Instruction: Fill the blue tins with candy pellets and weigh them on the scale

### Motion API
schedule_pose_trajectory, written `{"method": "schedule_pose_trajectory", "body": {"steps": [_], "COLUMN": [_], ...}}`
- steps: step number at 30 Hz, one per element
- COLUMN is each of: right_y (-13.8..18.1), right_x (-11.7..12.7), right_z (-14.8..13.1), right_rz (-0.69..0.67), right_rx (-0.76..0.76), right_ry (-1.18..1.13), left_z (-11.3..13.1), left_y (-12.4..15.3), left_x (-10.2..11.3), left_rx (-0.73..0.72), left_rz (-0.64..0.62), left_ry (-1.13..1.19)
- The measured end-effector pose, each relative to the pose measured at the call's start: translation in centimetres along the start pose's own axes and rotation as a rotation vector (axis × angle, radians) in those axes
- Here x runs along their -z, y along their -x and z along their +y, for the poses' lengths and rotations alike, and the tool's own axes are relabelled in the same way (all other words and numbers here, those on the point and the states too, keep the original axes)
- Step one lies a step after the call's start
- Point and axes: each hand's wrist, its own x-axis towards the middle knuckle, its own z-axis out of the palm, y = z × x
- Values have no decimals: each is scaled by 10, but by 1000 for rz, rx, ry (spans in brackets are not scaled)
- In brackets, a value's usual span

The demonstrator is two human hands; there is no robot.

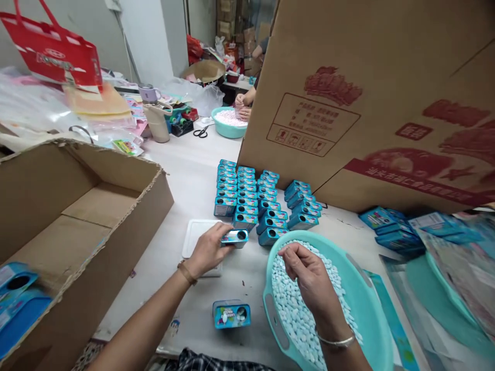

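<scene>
My left hand [211,250] grips a small blue candy box [240,236] with a round hole in its top, beside a white flat scale-like device [194,234]. Over a turquoise basin [371,309] hovers my right hand [305,273], its thumb and fingers pinched together; whatever is between them is hidden. Pale blue candies [290,304] lie in the basin. Closer to me, another blue box [231,315] stands alone, white-blue pieces showing at its hole. Rows of similar blue boxes [247,203] with dark holes stand beyond my hands.
A large cardboard carton [386,103] walls off the right rear. On the left, an open cardboard box [127,257] holds some blue boxes [19,293]. More blue packs [398,232] lie at right. Behind are scissors [201,132] and another person's hands [243,108] at a basin [228,129].
</scene>
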Motion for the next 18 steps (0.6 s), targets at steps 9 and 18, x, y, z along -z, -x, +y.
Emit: {"method": "schedule_pose_trajectory", "body": {"steps": [9,18], "right_y": [36,48], "right_x": [49,66], "right_z": [16,28], "right_rz": [228,332], "right_rx": [7,-18], "right_ry": [-47,-123], "left_z": [41,40], "left_y": [0,15], "left_x": [-50,-37], "left_rx": [219,444], "left_rz": [-42,-183], "left_ry": [-447,-145]}}
